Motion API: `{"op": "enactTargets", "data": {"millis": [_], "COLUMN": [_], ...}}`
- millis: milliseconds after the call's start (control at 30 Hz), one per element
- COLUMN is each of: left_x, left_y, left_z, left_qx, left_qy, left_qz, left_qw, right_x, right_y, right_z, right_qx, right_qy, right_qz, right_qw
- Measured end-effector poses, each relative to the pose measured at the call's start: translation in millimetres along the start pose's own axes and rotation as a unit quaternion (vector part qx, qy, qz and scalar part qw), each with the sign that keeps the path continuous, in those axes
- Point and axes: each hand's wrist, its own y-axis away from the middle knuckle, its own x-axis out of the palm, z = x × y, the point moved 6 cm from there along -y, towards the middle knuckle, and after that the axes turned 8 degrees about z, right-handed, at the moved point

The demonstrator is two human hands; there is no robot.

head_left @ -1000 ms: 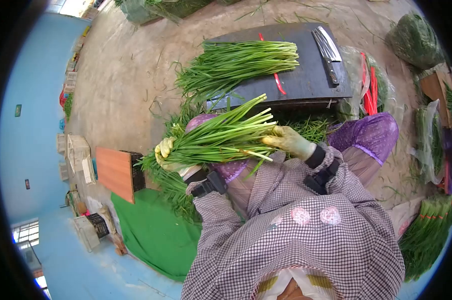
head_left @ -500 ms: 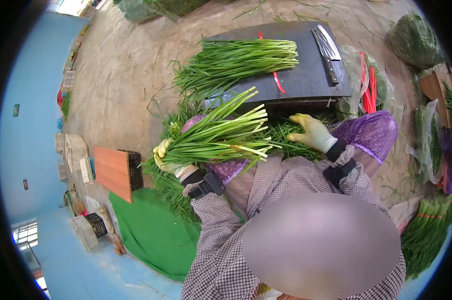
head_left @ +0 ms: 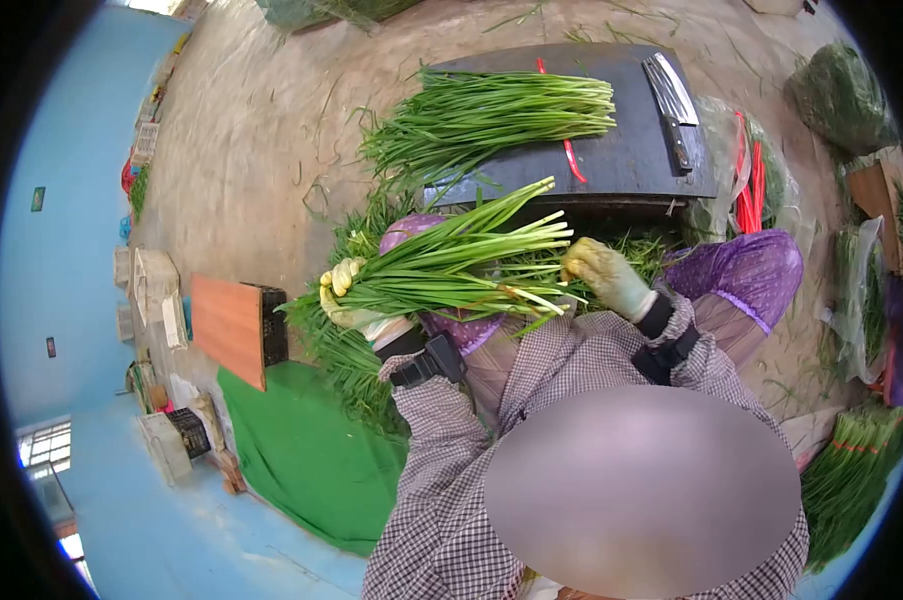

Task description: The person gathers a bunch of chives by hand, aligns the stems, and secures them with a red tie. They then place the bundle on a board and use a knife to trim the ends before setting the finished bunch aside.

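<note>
My left hand [head_left: 343, 292], in a yellow-coated glove, is wrapped round the leafy part of a bunch of garlic chives [head_left: 461, 262]. Its pale stem ends fan out to the right over my lap. Beside those ends is my gloved right hand [head_left: 608, 278], its fingers curled together; whatever they pinch is hidden. Loose chives [head_left: 356, 375] are heaped under and around my left hand. Ahead, a larger pile of chives [head_left: 501, 110] lies across a dark board [head_left: 636, 150], over a red strip [head_left: 574, 162].
A knife [head_left: 671, 110] rests on the board's right side. Red strips [head_left: 751, 185] stand in a plastic bag to the right. Tied chives [head_left: 851, 480] are at lower right. On the left are a wooden board [head_left: 228, 330], a black crate [head_left: 273, 325] and a green cloth [head_left: 306, 460].
My right hand has moved left to the stem ends, and its spread fingers have curled in. My left hand keeps its hold on the bunch. The whole view has shifted slightly.
</note>
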Motion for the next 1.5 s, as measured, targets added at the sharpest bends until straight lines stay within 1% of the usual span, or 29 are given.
{"op": "enactTargets", "data": {"millis": [33, 67, 100, 167, 233, 267, 300, 367, 467, 567, 600, 633, 667, 700, 733, 767, 833, 900, 933, 967, 1033, 1067, 1100, 1133, 1167, 1233, 1333, 1433, 1500], "left_x": [0, 1, 2, 5, 10, 13, 17, 23, 33, 49, 50, 58, 62, 62, 62, 61, 50, 43, 40, 39, 37, 36, 35, 32, 31, 28, 52, 62, 68], "left_y": [1, 1, 0, -3, -3, -2, -1, -2, -1, -1, -1, -2, 3, 4, 6, 7, 5, 6, 7, 9, 10, 10, 9, 8, 6, 5, 11, 9, 10], "left_z": [-1, -2, -2, 0, 0, 2, 4, 6, 2, 5, 5, 7, 11, 11, 12, 11, 7, 7, 7, 7, 6, 6, 7, 6, 7, 7, 12, 12, 14], "left_qx": [0.006, 0.009, 0.014, 0.018, 0.017, 0.018, 0.018, 0.009, -0.008, -0.006, -0.01, -0.014, -0.004, -0.01, -0.016, -0.022, -0.034, -0.043, -0.041, -0.041, -0.033, -0.026, -0.02, -0.01, -0.01, -0.012, 0.006, 0.017, 0.014], "left_qy": [-0.007, -0.01, -0.012, -0.023, -0.042, -0.047, -0.053, -0.056, -0.059, -0.066, -0.064, -0.063, -0.055, -0.052, -0.048, -0.045, -0.045, -0.031, -0.031, -0.033, -0.045, -0.055, -0.063, -0.082, -0.082, -0.081, -0.101, -0.127, -0.123], "left_qz": [-0.006, -0.004, -0.001, 0.003, 0.007, 0.001, -0.005, 0.007, 0.042, 0.051, 0.052, 0.052, 0.03, 0.029, 0.027, 0.026, 0.035, 0.04, 0.023, 0.007, -0.021, -0.036, -0.049, -0.065, -0.061, -0.055, -0.11, -0.103, -0.099], "left_qw": [1.0, 1.0, 1.0, 1.0, 0.999, 0.999, 0.998, 0.998, 0.997, 0.997, 0.997, 0.997, 0.998, 0.998, 0.998, 0.998, 0.998, 0.998, 0.998, 0.999, 0.998, 0.998, 0.997, 0.994, 0.995, 0.995, 0.989, 0.986, 0.987], "right_x": [-5, -10, -24, -47, -39, -32, -20, 9, 23, 17, 10, 2, -7, -15, -29, -35, -51, -63, -70, -75, -74, -66, -58, -43, -28, -3, 24, 28, 16], "right_y": [10, 22, 32, 27, 9, 0, -11, -34, -50, -58, -56, -57, -57, -57, -53, -50, -40, -31, -26, -20, -14, -17, -19, -29, -27, -38, -54, -65, -69], "right_z": [-10, -23, -27, 18, 73, 102, 113, 107, 90, 97, 103, 110, 118, 126, 133, 132, 134, 130, 128, 125, 123, 122, 119, 114, 106, 98, 82, 89, 111], "right_qx": [0.034, 0.039, 0.111, 0.064, -0.031, -0.023, -0.051, -0.046, -0.006, -0.027, -0.037, -0.031, -0.024, -0.015, -0.022, -0.035, -0.116, -0.183, -0.218, -0.243, -0.19, -0.101, -0.012, -0.04, 0.02, -0.035, -0.024, 0.029, 0.008], "right_qy": [-0.007, 0.125, 0.207, 0.18, 0.107, 0.162, 0.2, 0.261, 0.273, 0.141, -0.022, -0.152, -0.279, -0.402, -0.393, -0.431, -0.487, -0.555, -0.555, -0.556, -0.583, -0.504, -0.412, -0.232, -0.098, 0.104, 0.178, 0.079, -0.156], "right_qz": [0.007, 0.003, -0.087, -0.202, -0.152, -0.1, -0.099, -0.037, 0.026, 0.031, -0.009, -0.015, -0.019, -0.024, -0.019, -0.036, -0.055, -0.056, -0.071, -0.043, -0.082, -0.05, -0.018, -0.016, -0.015, -0.068, -0.025, 0.009, -0.009], "right_qw": [0.999, 0.991, 0.968, 0.961, 0.982, 0.981, 0.973, 0.963, 0.962, 0.989, 0.999, 0.988, 0.96, 0.915, 0.919, 0.901, 0.864, 0.81, 0.8, 0.794, 0.786, 0.856, 0.911, 0.972, 0.995, 0.992, 0.983, 0.996, 0.988]}}
